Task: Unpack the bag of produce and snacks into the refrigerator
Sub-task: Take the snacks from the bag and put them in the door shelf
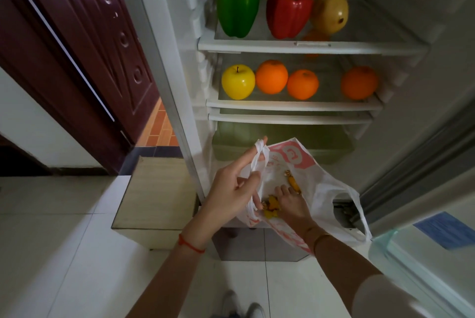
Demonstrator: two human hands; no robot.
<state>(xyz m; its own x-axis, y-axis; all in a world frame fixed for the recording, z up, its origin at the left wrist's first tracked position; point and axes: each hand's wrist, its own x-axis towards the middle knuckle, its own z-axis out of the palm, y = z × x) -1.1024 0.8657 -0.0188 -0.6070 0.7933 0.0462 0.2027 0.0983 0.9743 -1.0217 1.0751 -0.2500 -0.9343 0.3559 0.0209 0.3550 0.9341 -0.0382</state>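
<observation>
The left hand [231, 186] pinches the bag [318, 189] handle, holding it before the fridge; the right hand [288, 202] clamps on yellow snacks [270, 208] inside; thin plastic might slip, spilling them.

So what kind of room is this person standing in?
Most likely a home kitchen or the hallway beside one. An open refrigerator holds peppers and oranges on its shelves, the floor is pale tile, and a dark wooden door stands just to the left.
</observation>
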